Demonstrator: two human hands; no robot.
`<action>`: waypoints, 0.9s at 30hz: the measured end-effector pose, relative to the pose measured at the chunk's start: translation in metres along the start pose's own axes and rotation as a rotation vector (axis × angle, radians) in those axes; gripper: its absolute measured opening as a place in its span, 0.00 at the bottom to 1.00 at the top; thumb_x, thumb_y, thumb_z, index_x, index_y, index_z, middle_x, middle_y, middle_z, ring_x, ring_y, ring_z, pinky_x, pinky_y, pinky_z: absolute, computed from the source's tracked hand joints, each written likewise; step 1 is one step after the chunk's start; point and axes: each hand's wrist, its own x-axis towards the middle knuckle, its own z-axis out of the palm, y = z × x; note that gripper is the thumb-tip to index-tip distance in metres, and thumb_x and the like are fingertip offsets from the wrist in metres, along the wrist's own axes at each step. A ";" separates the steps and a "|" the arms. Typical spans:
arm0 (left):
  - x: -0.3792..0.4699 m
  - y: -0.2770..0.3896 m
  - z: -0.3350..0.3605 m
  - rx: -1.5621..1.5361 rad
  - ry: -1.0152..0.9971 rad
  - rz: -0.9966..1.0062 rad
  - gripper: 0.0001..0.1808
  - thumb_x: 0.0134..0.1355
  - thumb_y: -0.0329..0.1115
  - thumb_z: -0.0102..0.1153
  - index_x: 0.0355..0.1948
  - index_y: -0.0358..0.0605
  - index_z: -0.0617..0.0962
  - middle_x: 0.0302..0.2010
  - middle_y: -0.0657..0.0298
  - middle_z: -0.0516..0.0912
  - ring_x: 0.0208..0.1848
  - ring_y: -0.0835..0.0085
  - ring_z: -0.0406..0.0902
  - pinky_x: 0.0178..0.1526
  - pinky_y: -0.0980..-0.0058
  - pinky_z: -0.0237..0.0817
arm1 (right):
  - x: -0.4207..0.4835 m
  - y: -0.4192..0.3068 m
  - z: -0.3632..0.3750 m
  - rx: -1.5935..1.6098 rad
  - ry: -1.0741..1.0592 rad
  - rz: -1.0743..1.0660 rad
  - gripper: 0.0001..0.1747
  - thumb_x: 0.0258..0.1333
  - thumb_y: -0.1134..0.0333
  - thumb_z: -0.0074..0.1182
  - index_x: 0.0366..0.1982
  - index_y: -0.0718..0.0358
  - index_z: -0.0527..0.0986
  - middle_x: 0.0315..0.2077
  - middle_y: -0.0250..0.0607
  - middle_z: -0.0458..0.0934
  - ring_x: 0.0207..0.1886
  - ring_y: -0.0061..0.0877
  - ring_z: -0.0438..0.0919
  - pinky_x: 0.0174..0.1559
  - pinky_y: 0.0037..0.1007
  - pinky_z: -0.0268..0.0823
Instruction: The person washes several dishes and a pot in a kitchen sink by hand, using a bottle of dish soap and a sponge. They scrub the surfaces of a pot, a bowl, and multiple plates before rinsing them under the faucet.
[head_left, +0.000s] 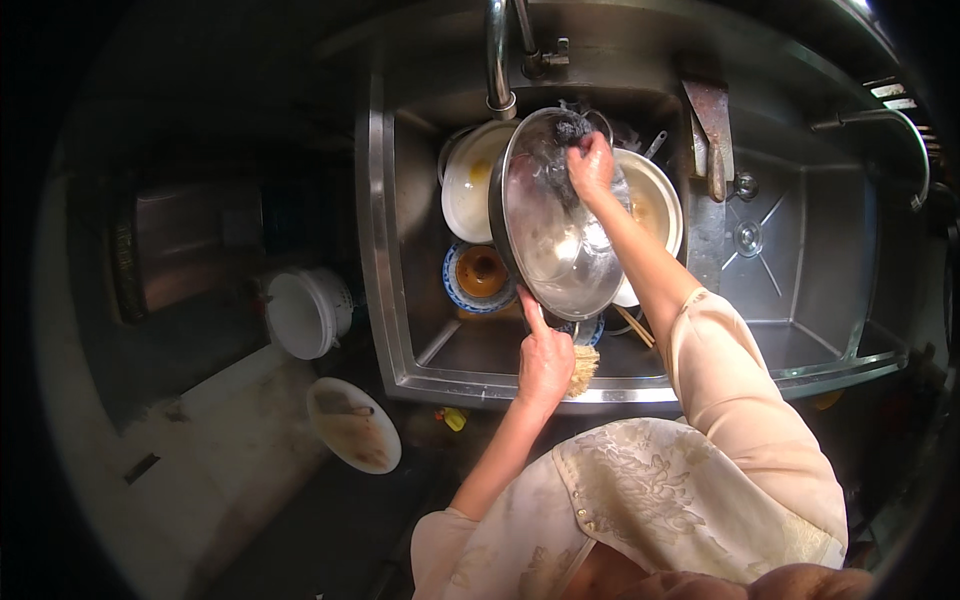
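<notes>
A shiny metal pan (555, 277) is tilted over the left basin of a stainless-steel sink (465, 386). My left hand (546, 364) grips it at its near end, with the index finger stretched along the outer wall. Inside the pan's far end, my right hand (592, 169) presses a dark scouring pad (574, 131) to the wet surface. Part of the pad is hidden by my fingers. Beside my left hand is a straw-coloured bristle brush (583, 371), partly covered by that hand.
Around the pan sit a white bowl (459, 199), a white pot (664, 202), a blue-rimmed bowl (450, 289) holding a brown one (480, 271), and chopsticks (636, 328). Above hangs a faucet (499, 75). A broad-bladed scraper (711, 112) lies on the divider. A white bucket (296, 319) stands left.
</notes>
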 end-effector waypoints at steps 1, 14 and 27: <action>0.002 0.000 0.000 0.008 -0.003 0.004 0.43 0.55 0.24 0.43 0.66 0.40 0.36 0.24 0.35 0.76 0.28 0.40 0.75 0.33 0.49 0.66 | 0.004 -0.016 0.005 0.114 -0.014 0.056 0.11 0.41 0.70 0.54 0.30 0.65 0.70 0.28 0.50 0.75 0.33 0.42 0.75 0.38 0.38 0.67; 0.003 -0.038 0.021 -0.175 0.067 0.047 0.34 0.56 0.25 0.44 0.61 0.24 0.49 0.20 0.48 0.76 0.23 0.51 0.76 0.30 0.60 0.67 | -0.025 -0.077 -0.018 0.159 -0.426 -1.329 0.08 0.39 0.65 0.51 0.28 0.51 0.72 0.34 0.31 0.72 0.38 0.32 0.70 0.36 0.34 0.67; 0.006 -0.038 0.031 -0.315 0.060 0.040 0.37 0.57 0.25 0.41 0.65 0.31 0.42 0.22 0.49 0.79 0.25 0.58 0.79 0.32 0.65 0.69 | -0.059 0.025 -0.103 -0.717 -1.004 -0.377 0.20 0.43 0.65 0.55 0.42 0.61 0.72 0.35 0.48 0.76 0.38 0.41 0.78 0.37 0.41 0.71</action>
